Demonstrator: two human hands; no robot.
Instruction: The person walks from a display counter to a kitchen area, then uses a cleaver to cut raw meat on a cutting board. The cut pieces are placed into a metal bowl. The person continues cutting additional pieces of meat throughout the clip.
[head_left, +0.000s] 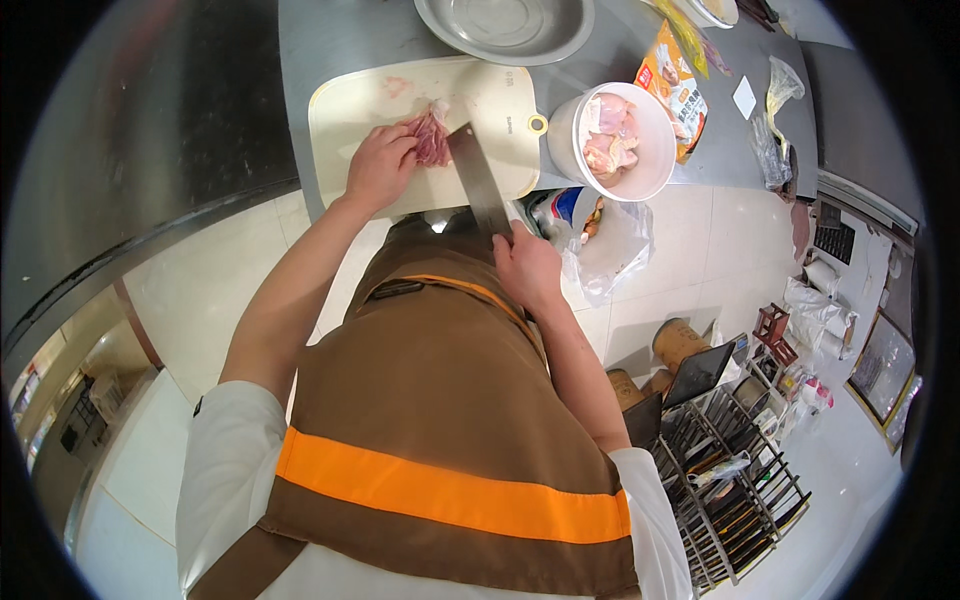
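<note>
My left hand (381, 166) presses its fingers on a piece of raw meat (431, 139) that lies on a cream plastic cutting board (345, 112). My right hand (528, 264) is closed around the handle of a cleaver (480, 180), near the board's front edge. The cleaver's blade reaches over the board, and its far end is close beside the meat's right side. Right of the board stands a white plastic tub (562, 142) with pieces of raw chicken (611, 135) in it.
A round metal basin (506, 30) stands behind the board on the metal counter (720, 135). An orange food packet (675, 90) lies beyond the tub, with crumpled plastic bags farther right. Below the counter edge is an open clear plastic bag (619, 244). A metal rack (720, 495) stands at the lower right.
</note>
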